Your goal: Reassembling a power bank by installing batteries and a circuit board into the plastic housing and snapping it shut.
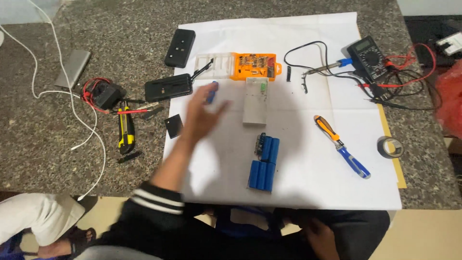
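L hand [199, 115] is gripping blue driver [211, 91] over paper [313, 192]; R hand [317, 231] is resting in lap, grip unclear. Cells [264, 163] are lying out, case [255, 101] opened.

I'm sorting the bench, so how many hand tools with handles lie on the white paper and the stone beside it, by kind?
Screwdriver, orange and blue: 1
Soldering iron, blue handle: 1
Utility knife, yellow and black: 1
Total: 3
The small blue tool in the left hand is too blurred to class.

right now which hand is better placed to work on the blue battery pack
Left. The left hand is raised over the white paper, holding a small blue tool, close to the blue battery pack. The right hand sits low by the lap, below the table edge.
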